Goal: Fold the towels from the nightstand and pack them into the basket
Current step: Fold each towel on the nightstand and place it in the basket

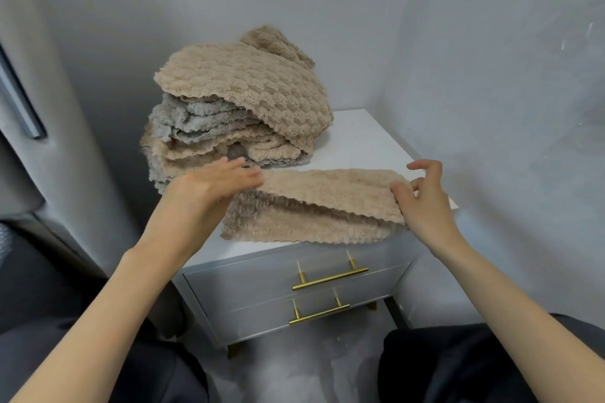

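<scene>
While the left hand (212, 183) lies with its fingers stretched out nearly straight and pressed palm-down on the left end of a beige towel (320, 203), the right hand (425, 203) pinches the opposite end of that towel between thumb and curled fingers, its index finger lifted and bent above the cloth. Between the two hands the towel lies doubled over lengthwise, its upper layer raised a little at the right hand's side and its lower layer flat on the front part of the nightstand (363, 141). The left fingertips are slightly blurred, so how firmly they press cannot be told. Just beyond the left hand's fingertips, touching the towel's far edge, stands a loose pile of towels (242, 101), beige ones and grey ones layered, with a beige one draped over the top. Below both wrists, two drawer fronts carry gold bar handles (330, 278). Dark trouser legs show under each forearm.
</scene>
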Available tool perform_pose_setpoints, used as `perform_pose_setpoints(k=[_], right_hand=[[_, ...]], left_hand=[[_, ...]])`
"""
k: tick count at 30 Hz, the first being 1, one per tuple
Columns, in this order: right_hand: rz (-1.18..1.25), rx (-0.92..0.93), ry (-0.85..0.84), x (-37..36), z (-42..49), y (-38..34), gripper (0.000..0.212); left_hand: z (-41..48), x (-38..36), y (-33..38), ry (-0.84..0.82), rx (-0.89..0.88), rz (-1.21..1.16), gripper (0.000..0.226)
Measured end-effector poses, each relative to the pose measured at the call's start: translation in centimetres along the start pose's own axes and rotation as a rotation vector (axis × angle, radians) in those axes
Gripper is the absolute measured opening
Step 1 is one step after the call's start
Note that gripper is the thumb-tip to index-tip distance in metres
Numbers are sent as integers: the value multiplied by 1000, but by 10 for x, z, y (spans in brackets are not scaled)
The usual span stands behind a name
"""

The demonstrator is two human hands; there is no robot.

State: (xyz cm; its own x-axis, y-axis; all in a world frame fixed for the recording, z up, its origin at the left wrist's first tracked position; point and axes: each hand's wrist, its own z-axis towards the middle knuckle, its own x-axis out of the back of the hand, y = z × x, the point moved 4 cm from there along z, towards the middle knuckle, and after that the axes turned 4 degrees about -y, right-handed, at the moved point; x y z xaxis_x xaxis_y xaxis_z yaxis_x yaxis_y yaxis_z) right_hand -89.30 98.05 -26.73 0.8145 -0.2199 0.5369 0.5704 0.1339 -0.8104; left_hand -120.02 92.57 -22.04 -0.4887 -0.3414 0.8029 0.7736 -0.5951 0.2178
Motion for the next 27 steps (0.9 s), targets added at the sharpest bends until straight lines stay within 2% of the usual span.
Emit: perform_pose_setpoints(k=[6,12,15,20,23,27], right_hand=[[-214,69,-63,-9,-11,7,25],[-418,78,-69,-9,-13,8,22],[-531,35,-52,-8,-11,8,29],[-399,-152,-70,-15,-1,9,42],[-352,-241,-78,-19,6,11,41],[-360,-278,-92,-21,11,11,28]], left_hand=[[-12,-22,-8,-298,77,-24,45],[-18,-27,-11,-418,144,-71,30],[-12,-20,-6,-368,166,-55,30],[1,-29,5,-217,116,-115,26],[5,-52,13,-287,73,-90,31],[4,-77,15,-409,60,-35,39]])
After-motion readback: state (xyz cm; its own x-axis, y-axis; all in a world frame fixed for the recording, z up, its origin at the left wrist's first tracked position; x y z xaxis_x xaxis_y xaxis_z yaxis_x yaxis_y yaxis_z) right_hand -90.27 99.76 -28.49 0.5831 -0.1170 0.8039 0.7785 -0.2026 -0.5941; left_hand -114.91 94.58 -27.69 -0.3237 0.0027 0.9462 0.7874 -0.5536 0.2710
